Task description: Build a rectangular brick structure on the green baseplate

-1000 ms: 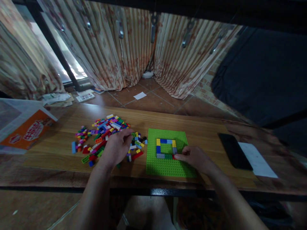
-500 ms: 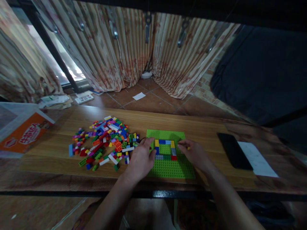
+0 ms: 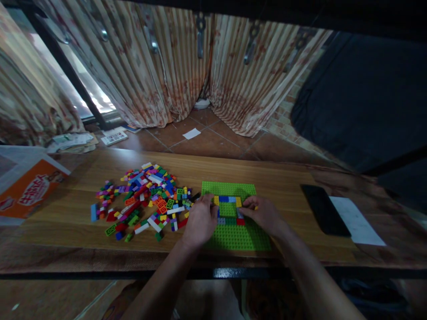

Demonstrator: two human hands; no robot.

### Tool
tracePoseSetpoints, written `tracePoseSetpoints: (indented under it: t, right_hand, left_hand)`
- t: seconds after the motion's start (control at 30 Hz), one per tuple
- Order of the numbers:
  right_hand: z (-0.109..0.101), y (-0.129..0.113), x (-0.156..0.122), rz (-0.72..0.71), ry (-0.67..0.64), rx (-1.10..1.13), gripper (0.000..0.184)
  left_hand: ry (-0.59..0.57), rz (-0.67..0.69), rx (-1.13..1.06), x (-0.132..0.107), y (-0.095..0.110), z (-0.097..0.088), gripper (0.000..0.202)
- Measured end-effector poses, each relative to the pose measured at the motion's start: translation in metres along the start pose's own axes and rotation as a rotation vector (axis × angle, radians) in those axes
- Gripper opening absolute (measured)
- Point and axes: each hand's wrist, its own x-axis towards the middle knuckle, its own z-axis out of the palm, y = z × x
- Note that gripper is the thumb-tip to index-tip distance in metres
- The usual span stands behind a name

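A rectangular ring of toy bricks [image 3: 229, 199] in blue, yellow, grey, green and red is built on the green baseplate [image 3: 233, 238]. My left hand [image 3: 201, 220] rests at the ring's left side, its bent fingertips and thumb apart near the plate's edge. At the opposite side, my right hand [image 3: 262, 214] has its thumb and fingers pinched together over the ring's right wall. A small yellow brick [image 3: 256, 207] peeks out between those fingers, mostly hidden. The fingertips also cover part of the right wall.
Left of the baseplate lies a heap of loose coloured bricks [image 3: 153, 195]. A plastic bag with an orange label [image 3: 33, 189] stands at the far left. To the right are a black phone-like slab [image 3: 325, 210] and white paper [image 3: 356, 222]. The wooden board [image 3: 283, 178] lies under everything.
My right hand has moved left, its fingertips now over the ring's right wall. My left hand has stayed beside the ring. The camera view has shifted slightly.
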Motion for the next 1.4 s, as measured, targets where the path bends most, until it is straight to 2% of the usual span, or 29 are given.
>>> tracePoseSetpoints:
  t: [0.27, 0.57, 0.67, 0.77, 0.87, 0.97, 1.17, 1.27, 1.4]
  right_hand:
    - [-0.001, -0.004, 0.002, -0.01, -0.04, -0.023, 0.014]
    - [0.0, -0.005, -0.001, -0.017, -0.017, -0.015, 0.016]
    - [-0.005, -0.001, 0.0, -0.029, -0.044, 0.03, 0.021]
    - [-0.013, 0.003, -0.003, -0.031, -0.12, 0.105, 0.023]
    - [-0.02, 0.006, -0.008, -0.017, -0.203, 0.126, 0.023]
    - [-0.02, 0.004, -0.011, -0.002, -0.241, 0.065, 0.024]
    - [-0.011, 0.0, -0.009, 0.013, -0.167, -0.051, 0.023]
    - [-0.009, -0.001, -0.008, 0.051, -0.163, -0.045, 0.023]
    - [-0.01, -0.007, -0.007, 0.063, -0.19, -0.082, 0.02]
  left_hand:
    - [-0.067, -0.165, -0.028, 0.013, 0.004, -0.001, 0.032]
    - [-0.074, -0.124, -0.031, 0.011, 0.004, -0.004, 0.029]
    - [-0.082, -0.108, -0.103, 0.011, -0.001, -0.004, 0.026]
    - [-0.145, -0.123, -0.212, 0.012, -0.005, -0.007, 0.025]
    - [-0.21, -0.109, -0.227, 0.012, -0.005, -0.014, 0.034]
    - [-0.22, -0.084, -0.145, 0.009, -0.003, -0.018, 0.048]
    - [-0.193, -0.097, -0.042, 0.006, 0.003, -0.016, 0.058]
    - [-0.182, -0.113, -0.009, 0.008, 0.007, -0.016, 0.064]
    - [-0.221, -0.152, 0.033, 0.012, 0.009, -0.015, 0.07]
